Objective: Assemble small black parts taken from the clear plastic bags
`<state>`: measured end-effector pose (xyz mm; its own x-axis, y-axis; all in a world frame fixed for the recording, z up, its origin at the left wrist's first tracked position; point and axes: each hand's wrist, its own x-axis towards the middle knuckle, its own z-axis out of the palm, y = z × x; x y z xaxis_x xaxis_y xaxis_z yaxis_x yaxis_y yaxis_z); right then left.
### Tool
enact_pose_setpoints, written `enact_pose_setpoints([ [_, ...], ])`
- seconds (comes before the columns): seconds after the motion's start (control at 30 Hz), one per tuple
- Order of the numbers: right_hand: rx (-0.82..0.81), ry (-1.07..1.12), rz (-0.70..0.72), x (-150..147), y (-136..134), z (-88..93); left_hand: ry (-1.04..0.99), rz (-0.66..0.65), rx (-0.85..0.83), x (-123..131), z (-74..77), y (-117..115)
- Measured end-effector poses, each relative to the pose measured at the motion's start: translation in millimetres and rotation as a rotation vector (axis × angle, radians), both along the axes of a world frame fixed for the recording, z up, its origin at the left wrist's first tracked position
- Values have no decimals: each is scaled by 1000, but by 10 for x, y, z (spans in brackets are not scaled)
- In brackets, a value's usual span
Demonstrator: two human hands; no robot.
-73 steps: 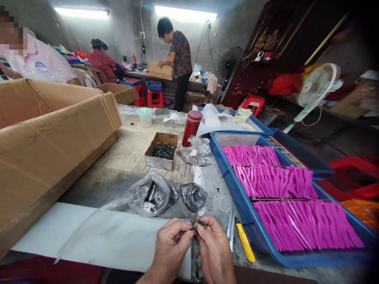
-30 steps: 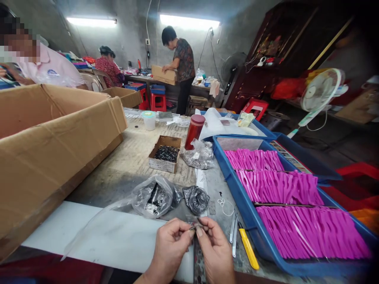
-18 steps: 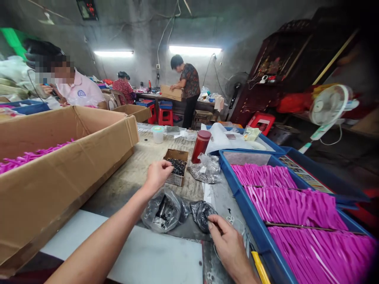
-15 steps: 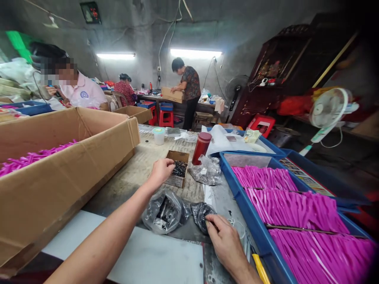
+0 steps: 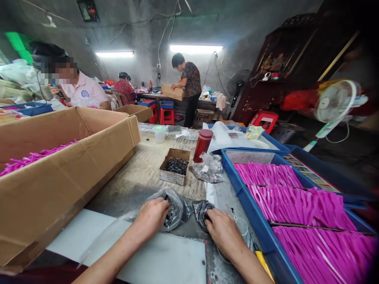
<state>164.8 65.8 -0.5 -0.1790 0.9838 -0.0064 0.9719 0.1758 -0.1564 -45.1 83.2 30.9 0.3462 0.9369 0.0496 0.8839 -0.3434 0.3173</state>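
Note:
My left hand [image 5: 152, 215] is at the mouth of a clear plastic bag [image 5: 177, 205] with small dark pieces inside. Its fingers are bent together, and their tips are hidden at the bag. Over a smaller dark plastic bag [image 5: 203, 206], my right hand [image 5: 222, 229] reaches in with curled fingers; the fingertips are out of sight. Whatever either hand pinches cannot be made out. Beyond the bags stands a small cardboard box [image 5: 173, 178] holding many small black parts. A white board [image 5: 166, 256] lies on the table below my left hand.
A large cardboard carton [image 5: 74, 165] with pink strips stands left. On the right, a blue tray [image 5: 245, 205] holds rows of pink strips [image 5: 299, 203]. A red canister [image 5: 203, 146], a bag of small metal parts [image 5: 209, 170] and a yellow handle [image 5: 263, 264] lie nearby. Co-workers are behind.
My left hand has come back from the small cardboard box to the clear plastic bag. My right hand stays at the dark bag, its fingers now further into it.

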Motion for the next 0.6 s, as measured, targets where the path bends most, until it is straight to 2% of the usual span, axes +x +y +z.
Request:
enact_pose_setpoints([
  [0.23,-13,-62,9,-41,25,34,74,-63,-34,98,-105,115],
  [0.6,-106,-44,47,-5,95,55,103,-134,-137,120,-149,170],
])
